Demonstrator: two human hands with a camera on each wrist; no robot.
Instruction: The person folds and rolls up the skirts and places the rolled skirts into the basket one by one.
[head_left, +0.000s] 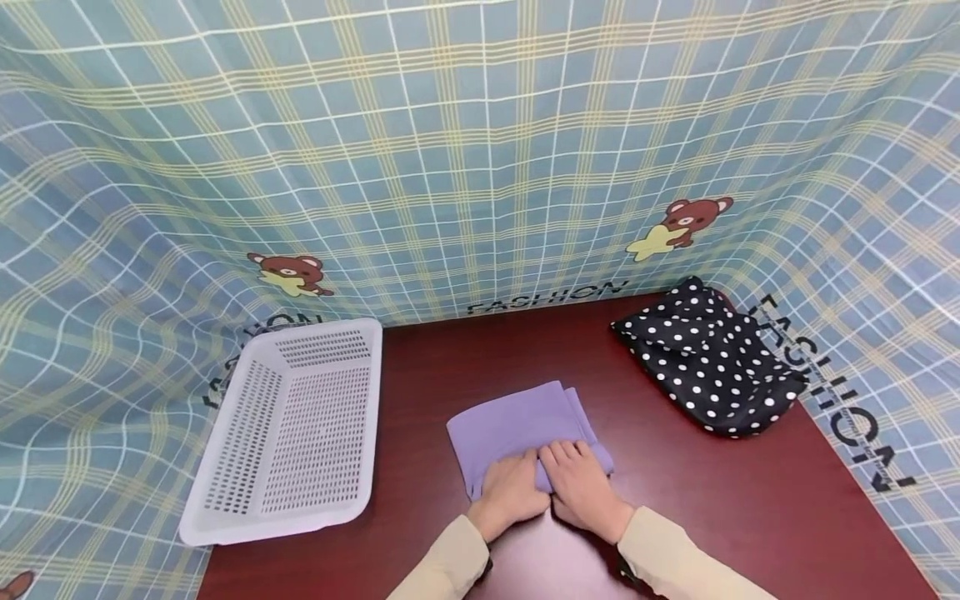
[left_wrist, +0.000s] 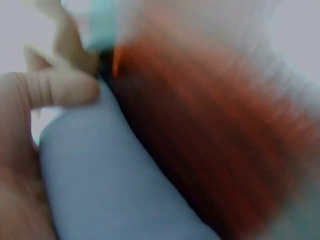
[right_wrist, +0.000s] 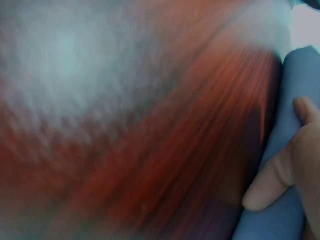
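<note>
1. A folded lilac cloth [head_left: 517,429] lay flat on a dark red table [head_left: 720,508], near the middle of its front half, directly ahead of the person.
2. The left hand [head_left: 512,490] rested on the cloth's near edge, fingers bent down onto the fabric. Whether they pinched a fold or only pressed on it could not be told from the head view.
3. In the blurred left wrist view, a thumb and fingers [left_wrist: 60,87] lay against the pale cloth [left_wrist: 115,190], with the reddish tabletop smeared beside it.
4. The right hand [head_left: 583,486] sat just beside the left, the two touching, its fingers spread flat and pressing on the cloth's near right corner.
5. The right wrist view, also blurred, showed fingers [right_wrist: 285,175] laid along the cloth [right_wrist: 292,95], straight rather than curled round it.
6. Both forearms wore beige sleeves [head_left: 690,562].
7. To the left of the cloth, apart from it, stood a white perforated plastic basket [head_left: 247,433], tilted slightly against the backdrop.
8. At the table's far right lay a black fabric bundle with white polka dots [head_left: 708,367], well apart from the cloth.
9. A blue and yellow plaid backdrop [head_left: 480,150], printed with small brown bears and the word FASHION, surrounded the table on three sides.
</note>
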